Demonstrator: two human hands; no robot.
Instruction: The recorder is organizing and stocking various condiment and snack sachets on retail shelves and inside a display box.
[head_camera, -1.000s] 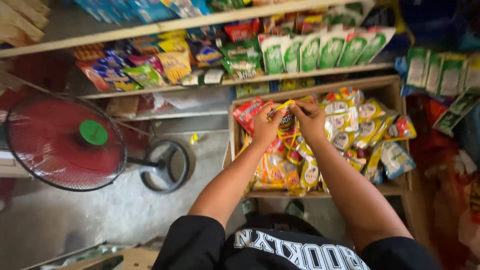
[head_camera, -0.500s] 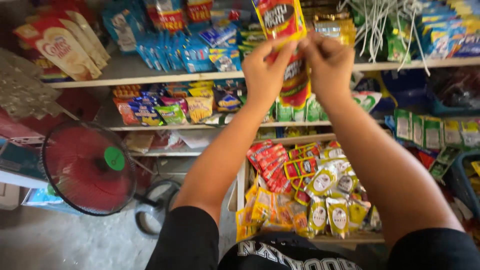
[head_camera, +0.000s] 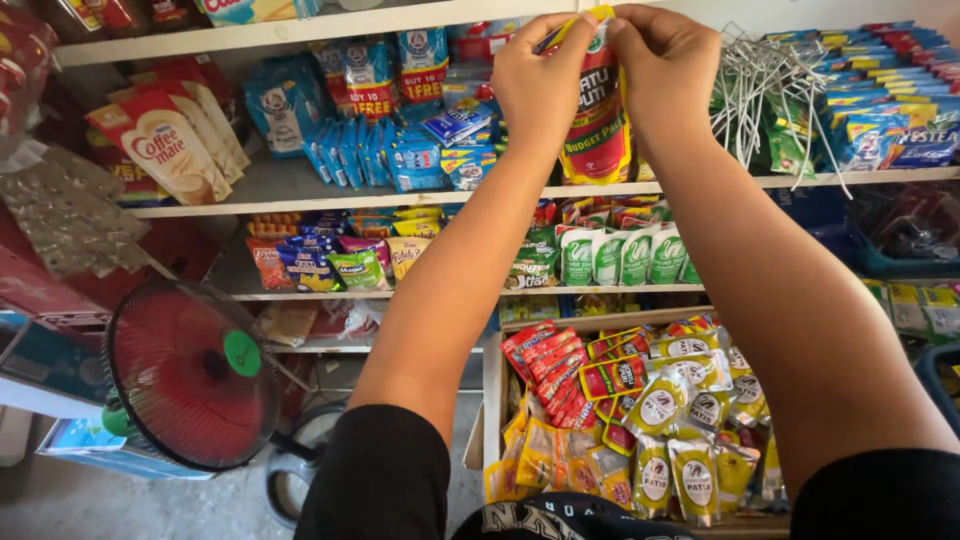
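Both my hands are raised to the top shelf. My left hand (head_camera: 540, 75) and my right hand (head_camera: 665, 65) pinch the upper edge of a red and yellow sauce pouch (head_camera: 598, 125), which hangs upright between them in front of the shelf edge. Below my arms, a wooden crate (head_camera: 492, 385) holds several red, yellow and silver sachets (head_camera: 640, 420).
White shelves (head_camera: 300, 190) carry blue snack packs (head_camera: 400, 150), creamer bags (head_camera: 165, 145) and green-white pouches (head_camera: 620, 258). A bundle of white wire hooks (head_camera: 760, 85) hangs at upper right. A red floor fan (head_camera: 190, 375) stands at lower left.
My hands lifted the pouch from the crate of sachets up to the top shelf, and my view tilted upward with them.
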